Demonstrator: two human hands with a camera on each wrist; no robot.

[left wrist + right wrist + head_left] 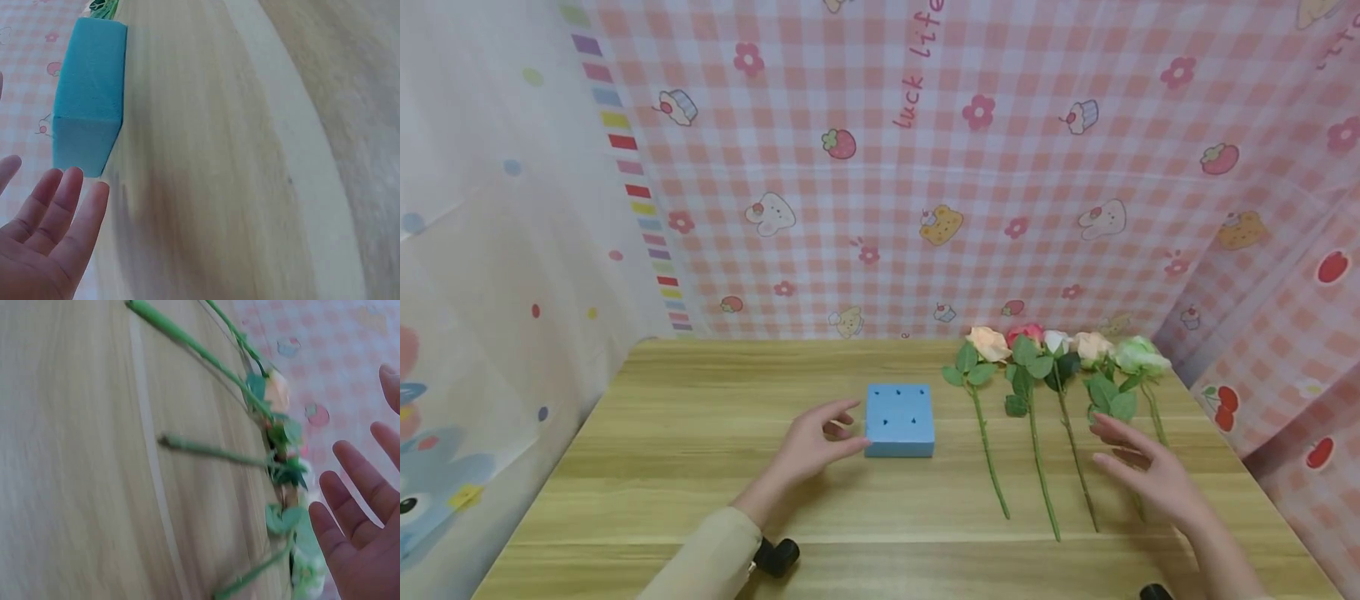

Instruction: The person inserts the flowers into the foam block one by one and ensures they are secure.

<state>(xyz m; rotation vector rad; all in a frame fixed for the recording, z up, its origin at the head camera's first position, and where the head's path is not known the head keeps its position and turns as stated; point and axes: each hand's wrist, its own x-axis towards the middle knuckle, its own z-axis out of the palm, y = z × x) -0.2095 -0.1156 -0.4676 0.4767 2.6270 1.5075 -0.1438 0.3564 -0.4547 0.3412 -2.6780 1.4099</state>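
A light blue foam block [899, 446] with several small holes in its top sits mid-table. My left hand [816, 440] is at its left side, fingers loosely extended, fingertips right at the block's edge. In the left wrist view the fingers spread just short of the block [90, 81]. My right hand [1153, 477] hovers over the stems at the right, fingers apart and holding nothing. Artificial roses lie side by side there: a peach rose [988, 343], a red-pink rose [1026, 334], a white rose [1057, 342], a cream rose [1092, 346] and a green rose [1141, 357].
The wood-grain table [700, 417] ends at a pink checked cloth [880, 183] behind the flower heads. White printed cloth [512, 250] hangs on the left. Long green stems [992, 462] point toward the table's front. A black wrist device [777, 557] shows below the left sleeve.
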